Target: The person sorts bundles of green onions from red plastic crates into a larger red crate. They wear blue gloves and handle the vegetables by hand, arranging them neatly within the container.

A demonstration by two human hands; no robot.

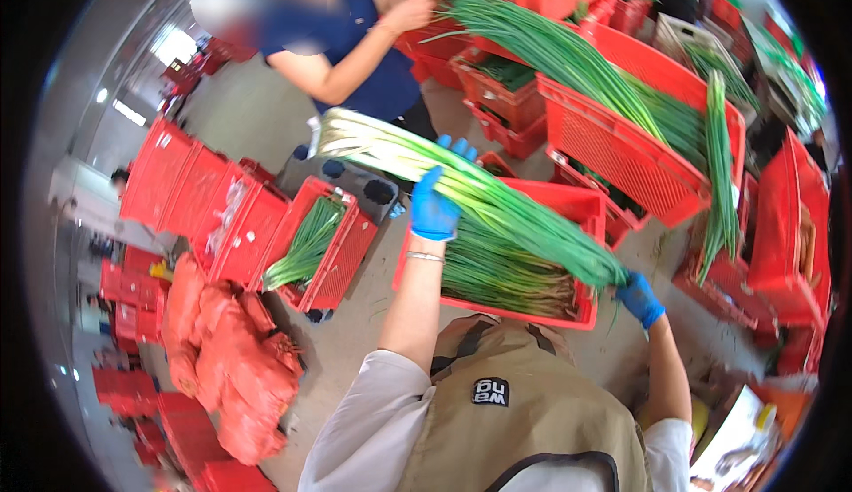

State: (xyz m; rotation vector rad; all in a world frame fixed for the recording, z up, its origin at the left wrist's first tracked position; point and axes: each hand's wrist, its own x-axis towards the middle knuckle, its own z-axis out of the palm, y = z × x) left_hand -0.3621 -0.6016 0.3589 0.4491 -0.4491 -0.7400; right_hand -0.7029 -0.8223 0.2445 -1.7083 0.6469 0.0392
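A long bundle of green onions (492,199) stretches across the view in front of me, its white root ends at the upper left and its green tips at the lower right. My left hand (436,202), in a blue glove, grips the bundle around its pale green stalks, with the fingers showing on the far side. In a matching blue glove, my right hand (640,299) grasps the leaf tips. Under the bundle stands a red plastic crate (519,314) holding more green onions (499,266); the raised bundle hides part of them.
Opposite me a person (373,33) holds another green onion bunch (546,46) over a large red crate (626,152). To the left are a smaller crate (346,259) with green onions, stacked red crates (200,192) and red mesh sacks (226,359). More crates (785,239) stand at right.
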